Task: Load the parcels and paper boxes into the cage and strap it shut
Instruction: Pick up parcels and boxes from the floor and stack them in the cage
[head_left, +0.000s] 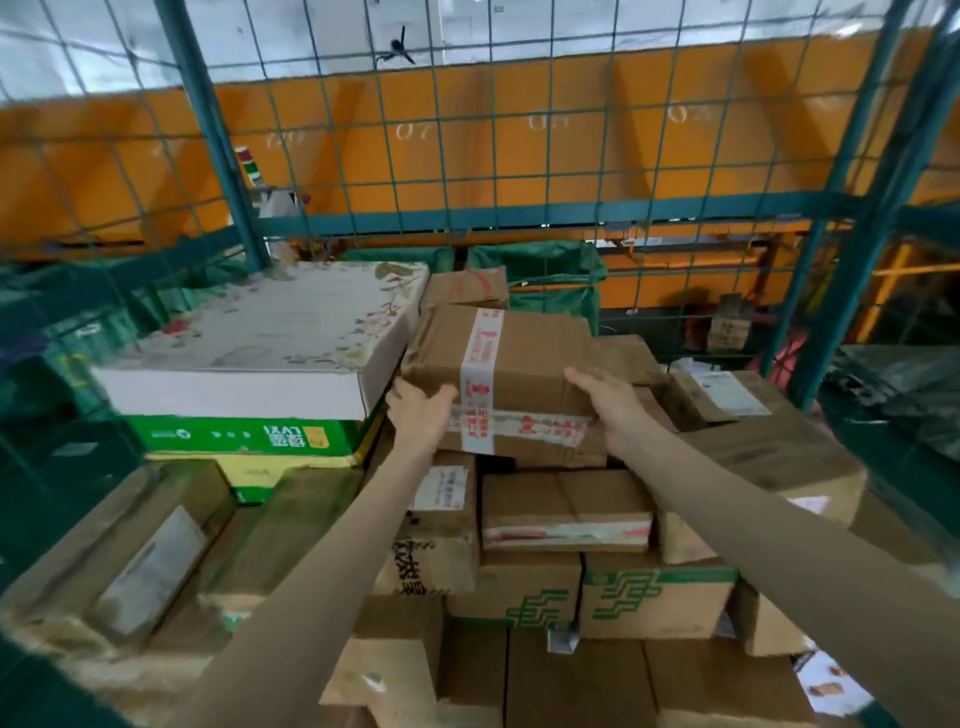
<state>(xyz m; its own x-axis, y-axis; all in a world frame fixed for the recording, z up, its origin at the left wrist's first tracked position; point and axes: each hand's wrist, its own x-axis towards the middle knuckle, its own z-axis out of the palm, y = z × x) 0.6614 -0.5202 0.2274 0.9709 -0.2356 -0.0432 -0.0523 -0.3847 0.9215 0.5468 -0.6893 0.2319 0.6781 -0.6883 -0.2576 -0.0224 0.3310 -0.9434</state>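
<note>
- I hold the taped box (519, 364) with both my hands, up on top of the pile inside the cage (467, 218)
- The taped box is brown, and white tape with red marks runs over its top and along its near side
- My left hand (421, 415) is at the near left corner of the taped box, and my fingers curl round that corner and grip it
- My right hand (608, 410) is at the near right corner of the taped box, with my thumb on top and my other fingers tucked under, so it grips too
- I cannot tell if the taped box rests on the boxes under it or if only my hands carry it
- Just left of the taped box is a flat white flowery box (260, 338), very close to its left side
- A green box (234, 434) lies under the white flowery box, left of the taped box and lower
- Right behind the taped box sits a small brown box (465, 286)
- Right below the taped box are more brown boxes, and one is a striped box (566, 509) with a pale band on its side
- To the right of the taped box is a big brown box (769, 441) with a white label on top
- Far behind the taped box, past the cage wire, is an orange wall (519, 130)
</note>
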